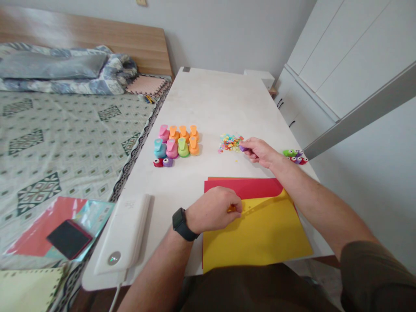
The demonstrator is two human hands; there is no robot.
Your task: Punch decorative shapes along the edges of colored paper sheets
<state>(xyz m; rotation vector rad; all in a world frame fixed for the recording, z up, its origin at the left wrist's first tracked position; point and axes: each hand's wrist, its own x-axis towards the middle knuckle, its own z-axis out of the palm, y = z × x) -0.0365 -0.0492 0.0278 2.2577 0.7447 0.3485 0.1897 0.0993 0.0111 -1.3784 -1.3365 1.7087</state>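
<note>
My left hand, with a black watch on its wrist, is closed at the upper left part of a yellow paper sheet. Its fingers appear to pinch the paper, with an orange-looking patch between them. Small punched holes show in the sheet beside the fingertips. Between the thumb and fingers of my right hand is a small purple craft punch, partly hidden. It is at the right edge of a pile of colourful paper confetti. Red paper lies under the yellow sheet.
Several colourful craft punches stand in rows on the white table. More small punches sit at the right edge. A long white device with a cable lies front left. A phone rests on packaged paper on the bed.
</note>
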